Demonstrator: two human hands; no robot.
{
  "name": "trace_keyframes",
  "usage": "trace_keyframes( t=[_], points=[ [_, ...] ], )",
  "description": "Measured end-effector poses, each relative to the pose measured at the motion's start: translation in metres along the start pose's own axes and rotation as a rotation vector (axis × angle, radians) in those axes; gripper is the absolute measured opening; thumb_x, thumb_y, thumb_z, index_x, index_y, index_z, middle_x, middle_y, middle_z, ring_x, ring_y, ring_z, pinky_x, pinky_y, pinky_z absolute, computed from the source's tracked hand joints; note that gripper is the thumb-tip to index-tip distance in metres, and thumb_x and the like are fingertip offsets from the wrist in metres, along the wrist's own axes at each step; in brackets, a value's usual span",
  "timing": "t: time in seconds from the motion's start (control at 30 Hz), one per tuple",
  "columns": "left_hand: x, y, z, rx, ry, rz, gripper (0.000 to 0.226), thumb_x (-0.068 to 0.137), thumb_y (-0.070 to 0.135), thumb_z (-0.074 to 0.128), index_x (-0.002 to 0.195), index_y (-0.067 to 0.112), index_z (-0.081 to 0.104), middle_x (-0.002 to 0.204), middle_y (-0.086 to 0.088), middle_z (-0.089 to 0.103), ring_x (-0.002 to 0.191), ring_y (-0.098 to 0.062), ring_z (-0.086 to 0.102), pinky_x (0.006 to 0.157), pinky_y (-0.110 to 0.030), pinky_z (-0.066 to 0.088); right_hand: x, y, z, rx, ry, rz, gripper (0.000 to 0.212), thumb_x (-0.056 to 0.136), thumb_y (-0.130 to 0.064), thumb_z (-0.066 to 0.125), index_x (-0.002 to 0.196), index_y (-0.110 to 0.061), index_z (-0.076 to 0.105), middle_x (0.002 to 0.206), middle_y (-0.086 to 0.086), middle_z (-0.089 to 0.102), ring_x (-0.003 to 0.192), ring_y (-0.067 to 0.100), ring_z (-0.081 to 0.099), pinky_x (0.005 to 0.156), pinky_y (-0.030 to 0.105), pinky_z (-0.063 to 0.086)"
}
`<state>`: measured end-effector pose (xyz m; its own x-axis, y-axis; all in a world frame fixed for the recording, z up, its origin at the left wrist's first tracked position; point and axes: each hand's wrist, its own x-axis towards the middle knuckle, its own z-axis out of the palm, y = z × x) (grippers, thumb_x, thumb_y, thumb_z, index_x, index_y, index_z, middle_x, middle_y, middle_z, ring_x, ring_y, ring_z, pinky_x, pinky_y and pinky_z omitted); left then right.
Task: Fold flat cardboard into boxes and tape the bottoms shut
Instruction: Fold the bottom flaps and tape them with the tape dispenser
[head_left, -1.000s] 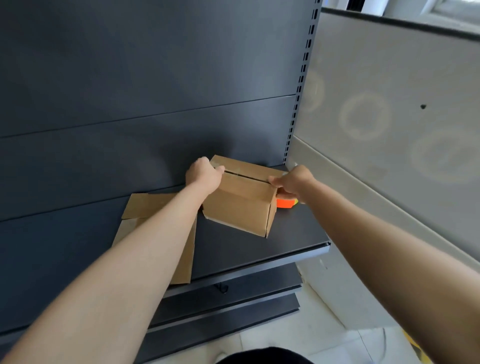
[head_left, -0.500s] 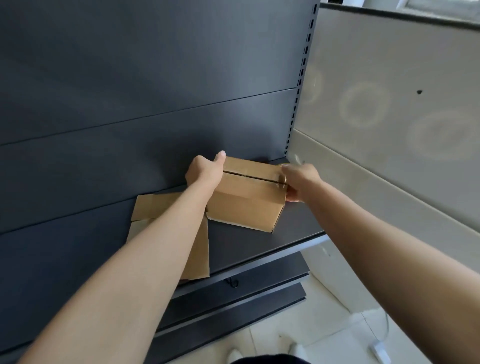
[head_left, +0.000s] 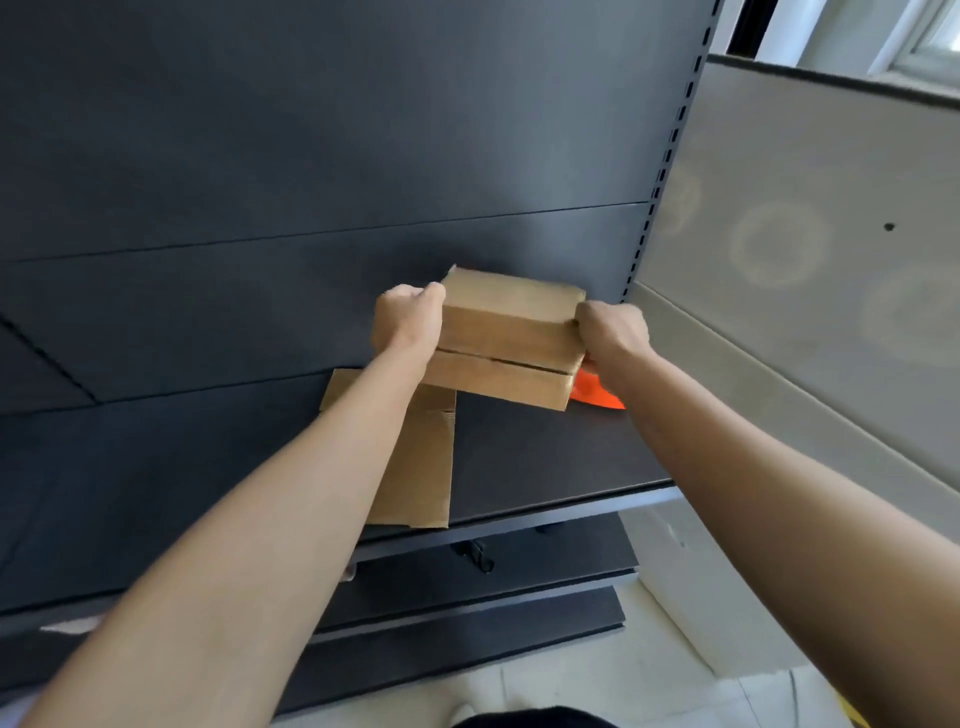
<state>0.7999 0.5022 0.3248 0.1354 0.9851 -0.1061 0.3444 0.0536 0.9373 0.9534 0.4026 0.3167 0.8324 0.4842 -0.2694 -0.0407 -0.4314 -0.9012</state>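
Head view: both bare arms reach straight forward. The left hand (head_left: 408, 322) curls its fingers round the left end of the cardboard box (head_left: 506, 343), and the right hand (head_left: 613, 327) clamps the right end. The box is tipped, flap seam facing the camera, over the dark shelf (head_left: 545, 467). Flat cardboard (head_left: 421, 467) lies under the left forearm. An orange object (head_left: 595, 395) shows beside the right wrist.

Left hand (head_left: 408, 322), right hand (head_left: 615, 330) grip box (head_left: 506, 338) ends.

Box (head_left: 506, 343) right of flat cardboard (head_left: 418, 467)
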Motion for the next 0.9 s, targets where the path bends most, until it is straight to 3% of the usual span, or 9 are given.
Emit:
trace_keyframes(
  t=[0.03, 0.1, 0.2, 0.27, 0.4, 0.47, 0.6, 0.73, 0.9],
  points=[
    [-0.002, -0.002, -0.006, -0.049, -0.002, -0.012, 0.012, 0.086, 0.016, 0.051, 0.085, 0.013, 0.062, 0.073, 0.004, 0.054, 0.064, -0.012, 0.047, 0.056, -0.024, 0.037, -0.002, -0.003, 0.004, 0.018, -0.051, 0.008, 0.012, 0.082, -0.013, 0.048, 0.071, -0.009, 0.052, 0.074, 0.007, 0.055, 0.078, 0.028, 0.056, 0.07, 0.035, 0.046],
    [-0.004, -0.01, -0.017, -0.092, -0.002, -0.021, 0.035, 0.088, 0.005, 0.049, 0.12, 0.014, 0.061, 0.101, 0.001, 0.063, 0.082, -0.014, 0.055, 0.065, -0.022, 0.044, -0.007, -0.008, 0.009, 0.056, -0.138, 0.021, 0.009, 0.082, -0.009, 0.048, 0.083, -0.005, 0.056, 0.084, 0.008, 0.058, 0.08, 0.027, 0.057, 0.069, 0.034, 0.047],
    [-0.01, -0.029, -0.038, -0.093, 0.057, -0.037, 0.054, 0.091, -0.007, 0.047, 0.14, 0.015, 0.046, 0.129, 0.0, 0.056, 0.1, -0.009, 0.05, 0.063, -0.007, 0.039, -0.016, -0.014, 0.02, 0.155, -0.279, 0.002, 0.007, 0.084, -0.007, 0.047, 0.078, -0.007, 0.051, 0.071, 0.004, 0.049, 0.059, 0.019, 0.044, 0.048, 0.023, 0.036],
    [-0.017, -0.043, -0.052, -0.115, 0.116, -0.064, 0.057, 0.091, -0.012, 0.047, 0.141, 0.015, 0.045, 0.13, 0.001, 0.055, 0.101, -0.008, 0.049, 0.066, -0.007, 0.038, -0.023, -0.015, 0.031, 0.229, -0.391, -0.007, 0.005, 0.084, -0.007, 0.048, 0.081, -0.007, 0.052, 0.072, 0.004, 0.048, 0.056, 0.018, 0.039, 0.045, 0.021, 0.031],
    [-0.028, -0.072, -0.089, -0.163, 0.286, -0.132, 0.054, 0.087, -0.015, 0.049, 0.133, 0.014, 0.054, 0.121, -0.001, 0.059, 0.101, -0.012, 0.053, 0.081, -0.017, 0.042, -0.043, -0.013, 0.065, 0.254, -0.565, -0.005, 0.025, 0.068, -0.005, 0.048, 0.093, -0.008, 0.051, 0.09, 0.007, 0.045, 0.08, 0.024, 0.039, 0.068, 0.032, 0.033],
    [-0.029, -0.086, -0.113, -0.163, 0.357, -0.142, 0.051, 0.085, -0.016, 0.05, 0.127, 0.012, 0.058, 0.117, -0.003, 0.062, 0.1, -0.014, 0.056, 0.075, -0.015, 0.044, -0.055, -0.01, 0.087, 0.204, -0.631, -0.022, 0.032, 0.059, -0.006, 0.046, 0.09, -0.009, 0.052, 0.09, 0.006, 0.045, 0.082, 0.025, 0.037, 0.07, 0.036, 0.031],
    [-0.024, -0.113, -0.166, -0.11, 0.44, -0.148, 0.039, 0.084, -0.014, 0.05, 0.115, 0.008, 0.06, 0.099, -0.001, 0.061, 0.086, -0.014, 0.057, 0.055, -0.013, 0.04, -0.082, -0.011, 0.136, 0.126, -0.794, -0.058, 0.044, 0.071, -0.001, 0.041, 0.107, -0.014, 0.062, 0.093, 0.0, 0.063, 0.078, 0.021, 0.053, 0.066, 0.029, 0.048],
    [-0.005, -0.143, -0.22, -0.058, 0.459, -0.233, 0.019, 0.088, -0.003, 0.055, 0.1, 0.011, 0.056, 0.089, -0.001, 0.058, 0.073, -0.015, 0.054, 0.053, -0.019, 0.04, -0.105, -0.012, 0.199, 0.07, -0.843, -0.031, 0.054, 0.08, 0.0, 0.038, 0.126, -0.018, 0.059, 0.096, 0.0, 0.063, 0.08, 0.018, 0.052, 0.062, 0.024, 0.043],
    [0.029, -0.182, -0.296, 0.024, 0.477, -0.26, 0.019, 0.088, 0.001, 0.059, 0.106, 0.008, 0.058, 0.098, -0.004, 0.057, 0.085, -0.018, 0.054, 0.07, -0.026, 0.042, -0.142, -0.017, 0.284, 0.012, -0.901, -0.003, 0.057, 0.076, 0.007, 0.039, 0.125, -0.015, 0.06, 0.093, -0.001, 0.062, 0.074, 0.012, 0.058, 0.053, 0.018, 0.048]
  ],
)
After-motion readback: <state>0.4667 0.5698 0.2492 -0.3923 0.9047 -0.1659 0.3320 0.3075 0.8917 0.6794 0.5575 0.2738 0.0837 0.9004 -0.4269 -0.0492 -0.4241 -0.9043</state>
